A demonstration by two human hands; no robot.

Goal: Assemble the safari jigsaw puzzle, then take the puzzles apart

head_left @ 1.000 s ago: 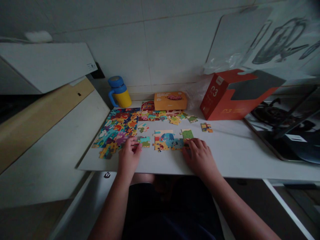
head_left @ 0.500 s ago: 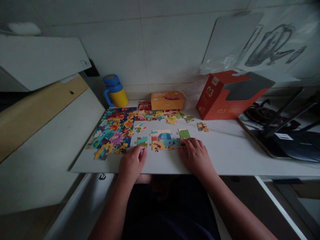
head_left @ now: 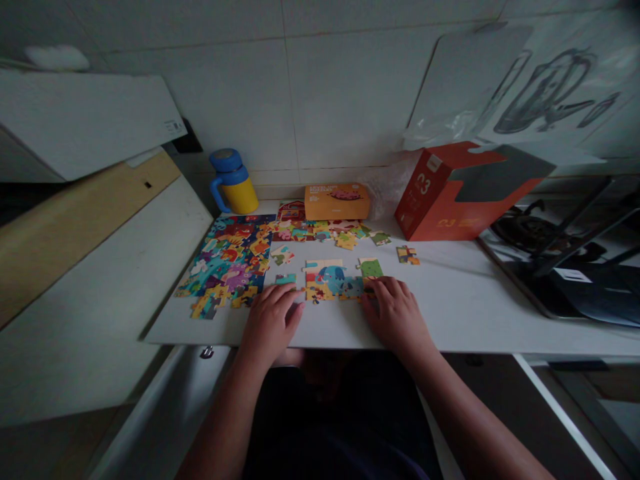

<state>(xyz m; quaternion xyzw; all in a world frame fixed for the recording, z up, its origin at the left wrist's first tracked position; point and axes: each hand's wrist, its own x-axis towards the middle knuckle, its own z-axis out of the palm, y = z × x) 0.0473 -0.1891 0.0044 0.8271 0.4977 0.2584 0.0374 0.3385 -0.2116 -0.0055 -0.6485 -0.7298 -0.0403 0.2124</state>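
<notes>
Beneath both hands lies a partly joined puzzle section [head_left: 333, 280] with a blue elephant on it. My right hand [head_left: 395, 312] has its fingers and thumb closed on the lower part of a green and orange puzzle piece [head_left: 371, 268] at the section's right end. My left hand [head_left: 273, 319] rests on the table to the left, fingers stretched out and thumb apart. Its fingertips partly cover a teal puzzle piece [head_left: 286, 278], so contact with it is unclear. Behind that is a loose piece with green and red patches [head_left: 283, 255].
A colourful joined puzzle [head_left: 225, 260] covers the table's left side. More pieces [head_left: 345, 240] lie before an orange box [head_left: 337, 202]. A single piece [head_left: 409, 255] is farther right. A blue-yellow mug [head_left: 234, 183], a red box [head_left: 450, 200] and a stove [head_left: 550, 267] border the white table [head_left: 475, 307].
My left hand has moved slightly right and forward, its fingers straightening over the teal piece. My right hand stays at the green and orange piece. The view has shifted slightly.
</notes>
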